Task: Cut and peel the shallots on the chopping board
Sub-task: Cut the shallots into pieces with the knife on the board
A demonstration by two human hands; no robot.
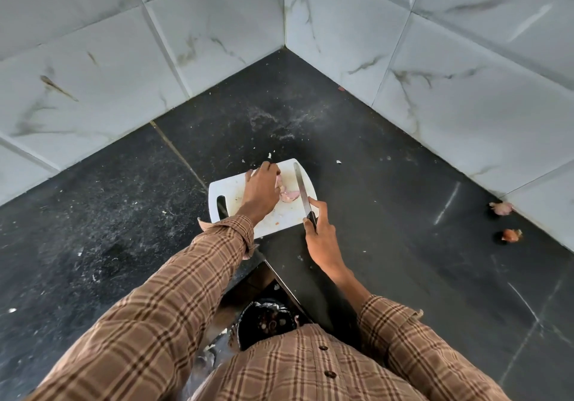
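Head view: dark stone counter (372, 183) in a corner of marbled white wall tiles (466, 90). White chopping board (290, 214) near counter edge. Left hand (261, 191) rests over pink shallots (289, 195) on board, fingers curled onto them. Right hand (320, 236) grips black handle of knife (302, 191), blade just right of shallots. Two shallot scraps (506, 222) lie well apart at right wall.

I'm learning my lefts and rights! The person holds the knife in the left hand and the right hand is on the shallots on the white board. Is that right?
Not quite, the hands are swapped. In the head view the right hand holds the knife, and the left hand is on the shallots on the white board.
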